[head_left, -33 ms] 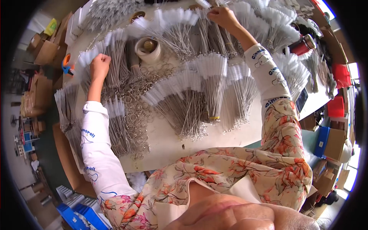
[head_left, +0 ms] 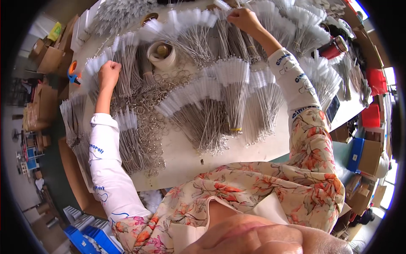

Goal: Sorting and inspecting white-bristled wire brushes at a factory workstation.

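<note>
White table (head_left: 186, 163), left hand (head_left: 108, 73) grip closed on brush bundle (head_left: 91, 67), right hand (head_left: 243, 19) pinching wire brushes (head_left: 226, 29) (far side).

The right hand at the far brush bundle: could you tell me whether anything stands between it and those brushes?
Nothing visible does. The right hand already touches the far brush bundle, fingers at its white bristle ends, no other thing between them.
</note>
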`<state>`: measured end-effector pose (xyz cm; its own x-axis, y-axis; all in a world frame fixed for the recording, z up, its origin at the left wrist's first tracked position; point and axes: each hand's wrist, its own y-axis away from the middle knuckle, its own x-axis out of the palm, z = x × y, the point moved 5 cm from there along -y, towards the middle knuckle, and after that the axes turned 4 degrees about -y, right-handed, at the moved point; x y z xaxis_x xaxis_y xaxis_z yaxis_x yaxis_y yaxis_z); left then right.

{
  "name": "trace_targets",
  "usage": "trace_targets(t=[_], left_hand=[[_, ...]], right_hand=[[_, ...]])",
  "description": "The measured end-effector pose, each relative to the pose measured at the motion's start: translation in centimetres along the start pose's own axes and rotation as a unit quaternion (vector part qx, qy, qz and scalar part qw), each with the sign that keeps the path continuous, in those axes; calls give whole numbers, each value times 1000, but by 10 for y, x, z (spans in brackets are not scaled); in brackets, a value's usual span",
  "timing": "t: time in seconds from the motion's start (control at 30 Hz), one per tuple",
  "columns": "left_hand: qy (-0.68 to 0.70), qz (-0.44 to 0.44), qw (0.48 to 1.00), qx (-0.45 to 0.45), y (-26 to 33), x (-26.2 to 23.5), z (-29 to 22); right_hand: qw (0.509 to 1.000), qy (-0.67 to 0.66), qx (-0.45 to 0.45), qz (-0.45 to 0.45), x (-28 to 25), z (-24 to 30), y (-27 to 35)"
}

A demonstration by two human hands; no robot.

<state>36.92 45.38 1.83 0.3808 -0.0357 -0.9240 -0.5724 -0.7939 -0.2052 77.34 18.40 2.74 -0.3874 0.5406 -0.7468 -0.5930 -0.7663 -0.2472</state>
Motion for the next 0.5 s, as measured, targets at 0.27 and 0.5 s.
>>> trace_targets(t=[0.27, 0.5], left_hand=[[85, -100, 991, 6, 23, -41, -60], [434, -117, 892, -43, 45, -86, -97]], right_hand=[[984, 147, 97, 26, 15, -14, 3], [997, -11, 36, 62, -3, -13, 13]])
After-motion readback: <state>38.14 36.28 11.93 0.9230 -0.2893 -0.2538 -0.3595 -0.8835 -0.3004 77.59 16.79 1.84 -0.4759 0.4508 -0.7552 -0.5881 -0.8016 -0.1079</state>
